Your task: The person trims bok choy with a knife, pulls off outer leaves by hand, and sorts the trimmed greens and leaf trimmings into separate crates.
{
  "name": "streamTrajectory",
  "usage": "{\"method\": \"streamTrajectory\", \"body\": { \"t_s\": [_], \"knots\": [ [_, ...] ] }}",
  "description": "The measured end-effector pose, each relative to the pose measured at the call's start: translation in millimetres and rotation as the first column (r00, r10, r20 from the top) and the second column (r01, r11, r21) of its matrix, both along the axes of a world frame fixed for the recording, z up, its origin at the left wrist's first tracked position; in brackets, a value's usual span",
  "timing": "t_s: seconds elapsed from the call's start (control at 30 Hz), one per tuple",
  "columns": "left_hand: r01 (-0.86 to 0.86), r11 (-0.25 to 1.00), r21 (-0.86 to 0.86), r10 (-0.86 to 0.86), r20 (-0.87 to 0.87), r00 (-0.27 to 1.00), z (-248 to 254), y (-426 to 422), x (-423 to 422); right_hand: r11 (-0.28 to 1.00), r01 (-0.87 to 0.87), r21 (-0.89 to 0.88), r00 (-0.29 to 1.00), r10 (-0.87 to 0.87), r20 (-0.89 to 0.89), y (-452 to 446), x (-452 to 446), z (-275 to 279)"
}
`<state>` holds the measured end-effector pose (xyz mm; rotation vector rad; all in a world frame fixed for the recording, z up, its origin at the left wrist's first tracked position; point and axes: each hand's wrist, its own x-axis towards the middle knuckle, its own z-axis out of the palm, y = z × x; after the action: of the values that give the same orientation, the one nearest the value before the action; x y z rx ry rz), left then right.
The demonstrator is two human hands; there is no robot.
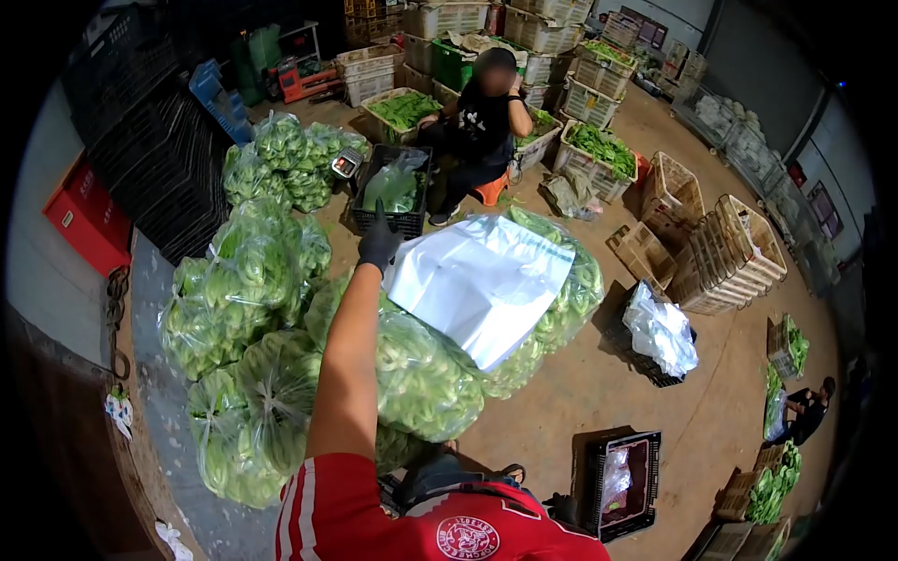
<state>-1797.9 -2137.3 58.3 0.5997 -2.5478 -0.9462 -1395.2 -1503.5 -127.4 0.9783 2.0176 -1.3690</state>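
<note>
My left hand, in a dark glove, reaches forward over the bagged greens with the index finger stretched out. It is beside the left edge of a white plastic sheet or flat bag, and I cannot tell whether it touches it. Under that sheet lie large clear bags of leafy greens. Low in the view, my right hand, also dark-gloved, is near a black crate with clear plastic inside; its fingers are not distinct.
More bagged greens are piled at left. Ahead, a seated person is beside a black crate holding a green bag, with a scale close by. At right stand a crate of plastic bags and stacked crates.
</note>
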Motion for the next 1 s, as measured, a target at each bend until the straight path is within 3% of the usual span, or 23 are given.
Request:
{"method": "streamTrajectory", "body": {
  "t_s": [0.1,0.13,0.17,0.2,0.27,0.33,0.37,0.4,0.47,0.53,0.57,0.6,0.63,0.67,0.73,0.77,0.8,0.87,0.93,0.97,1.0],
  "knots": [
    [0.082,0.995,0.058,-0.081,-0.018,0.997,-77,-4,-21,1.0,-0.012,-0.021,1.0,0.013,0.01,-3,-12,-8],
    [0.188,0.981,0.041,-0.19,0.044,0.981,-63,17,-2,0.999,0.0,-0.034,1.0,0.0,-0.017,-4,-13,-12],
    [0.338,0.934,-0.114,-0.348,-0.081,0.934,-91,25,3,0.999,0.012,-0.046,0.999,-0.014,-0.044,-2,-14,-19],
    [0.503,0.864,0.004,-0.503,-0.021,0.864,-118,32,12,0.998,0.026,-0.058,0.997,-0.03,-0.071,1,-14,-25],
    [0.396,0.774,0.494,-0.482,0.054,0.875,-85,80,71,0.997,0.031,-0.071,0.996,-0.036,-0.079,-3,-17,-23],
    [0.384,0.541,0.748,-0.486,-0.095,0.869,-101,117,130,0.997,-0.011,-0.079,0.996,0.004,-0.085,-2,-20,-24],
    [0.428,0.543,0.722,-0.557,-0.071,0.828,-124,129,152,0.998,-0.013,-0.06,0.997,0.008,-0.079,-2,-23,-25],
    [0.407,0.46,0.789,-0.577,-0.082,0.812,-125,143,183,0.999,-0.014,-0.043,0.998,0.011,-0.069,-4,-22,-24],
    [0.206,0.215,0.955,-0.456,-0.088,0.885,-106,170,243,0.998,-0.066,0.0,0.996,0.066,-0.052,-7,-13,-17],
    [-0.022,0.201,0.979,-0.423,0.107,0.9,-115,179,266,0.985,-0.166,0.049,0.984,0.168,-0.054,-15,-14,6],
    [-0.032,0.186,0.982,-0.394,0.104,0.913,-120,175,267,0.989,-0.126,0.071,0.992,0.125,0.019,-19,-16,14],
    [0.044,0.223,0.974,-0.304,0.027,0.952,-120,167,258,0.999,-0.052,0.004,0.998,0.051,0.042,-14,-14,3],
    [0.114,0.266,0.957,-0.209,-0.059,0.976,-120,156,246,0.942,-0.322,0.089,0.92,0.334,-0.204,-4,-9,-7],
    [0.171,0.312,0.935,-0.11,-0.143,0.984,-118,144,238,0.964,-0.259,0.064,0.957,0.265,-0.119,-2,-13,-7],
    [0.285,0.51,0.812,-0.126,-0.257,0.958,-151,91,195,0.993,-0.111,0.037,0.993,0.109,0.052,0,-19,-8],
    [0.232,0.393,0.89,0.0,-0.252,0.968,-124,79,176,0.994,-0.103,0.04,0.994,0.102,0.038,2,-21,-9],
    [0.006,0.581,0.814,-0.027,0.012,1.0,-110,59,144,0.995,-0.091,0.04,0.996,0.09,0.019,2,-26,-13],
    [0.048,0.805,0.592,-0.034,-0.036,0.999,-135,24,101,0.993,-0.108,0.04,0.989,0.111,-0.101,3,-30,-12],
    [-0.059,0.74,0.67,0.008,0.079,0.997,-105,7,76,0.995,-0.09,0.04,0.992,0.093,-0.08,-6,-38,-5],
    [0.005,0.945,0.327,0.018,-0.067,0.998,-137,-15,60,0.996,-0.088,0.022,0.994,0.089,-0.071,-8,-43,-3],
    [-0.028,0.97,0.242,0.023,0.026,0.999,-132,-23,49,0.996,-0.084,0.008,0.994,0.085,-0.062,-3,-45,-9]
  ]
}}
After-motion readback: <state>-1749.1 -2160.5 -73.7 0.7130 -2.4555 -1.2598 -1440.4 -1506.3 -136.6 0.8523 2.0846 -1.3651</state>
